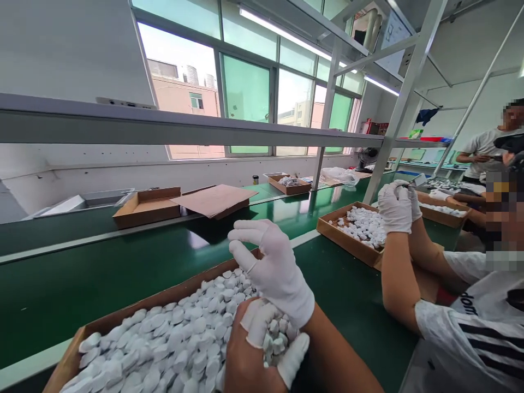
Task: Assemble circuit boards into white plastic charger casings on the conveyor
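Note:
A cardboard tray [77,349] full of small white rounded pieces [172,338] lies at the lower left on the green table. Over its right end, my left hand [262,344], with white covers on its fingers, is cupped around several small pale pieces [276,341]. My right hand [274,267], in a white glove, is raised just above it, palm showing, with fingers spread and nothing visible in them. Its wrist crosses close over the left hand.
Flattened cardboard [216,199] and a shallow box [149,207] lie behind. To the right, a person's gloved hands [397,207] are raised beside another tray [347,240] of white pieces. A metal shelf beam [204,125] spans above the table.

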Available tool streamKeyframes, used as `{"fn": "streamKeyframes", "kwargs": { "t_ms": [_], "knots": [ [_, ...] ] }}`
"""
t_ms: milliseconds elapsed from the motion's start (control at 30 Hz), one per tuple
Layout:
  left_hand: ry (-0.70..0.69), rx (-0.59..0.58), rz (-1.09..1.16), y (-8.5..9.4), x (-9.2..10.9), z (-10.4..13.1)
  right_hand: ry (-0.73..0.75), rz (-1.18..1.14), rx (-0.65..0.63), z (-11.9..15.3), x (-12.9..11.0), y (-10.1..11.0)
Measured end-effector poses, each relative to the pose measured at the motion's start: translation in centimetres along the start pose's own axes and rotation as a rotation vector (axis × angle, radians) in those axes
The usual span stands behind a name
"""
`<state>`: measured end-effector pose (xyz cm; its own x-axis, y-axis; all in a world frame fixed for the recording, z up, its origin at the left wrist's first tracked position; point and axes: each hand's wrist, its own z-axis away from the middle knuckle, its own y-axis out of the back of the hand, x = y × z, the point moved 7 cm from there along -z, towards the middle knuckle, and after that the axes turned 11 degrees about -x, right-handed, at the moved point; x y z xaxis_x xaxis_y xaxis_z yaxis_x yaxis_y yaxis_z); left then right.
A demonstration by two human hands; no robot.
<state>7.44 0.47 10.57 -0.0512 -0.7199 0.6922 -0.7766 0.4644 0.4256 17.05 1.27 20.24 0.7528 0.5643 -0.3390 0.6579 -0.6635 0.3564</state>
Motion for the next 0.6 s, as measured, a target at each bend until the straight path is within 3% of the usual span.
{"fn": "streamKeyframes", "kwargs": {
  "t_ms": [133,200,267,400,500,600],
  "knots": [
    [-0.235,0.157,-0.225,0.5,0.2,0.5,-0.062,-0.068,-0.005,0.0,0.0,-0.9],
    [-0.284,0.136,-0.287,0.5,-0.5,0.6,-0.112,-0.119,-0.008,0.2,0.4,-1.2],
    [-0.329,0.032,-0.293,-0.3,-1.1,0.5,-0.174,-0.196,-0.022,0.5,1.1,-1.4],
    [-0.48,-0.208,-0.29,-4.2,-2.1,0.8,-0.236,-0.165,-0.185,0.9,2.5,-1.7],
    [-0.467,-0.187,-0.126,-6.8,-3.9,1.7,-0.145,0.048,-0.409,1.0,2.3,-2.0],
    [-0.328,-0.179,0.0,-8.8,-6.4,2.5,0.013,0.192,-0.475,1.1,0.8,-1.3]
  ]
}}
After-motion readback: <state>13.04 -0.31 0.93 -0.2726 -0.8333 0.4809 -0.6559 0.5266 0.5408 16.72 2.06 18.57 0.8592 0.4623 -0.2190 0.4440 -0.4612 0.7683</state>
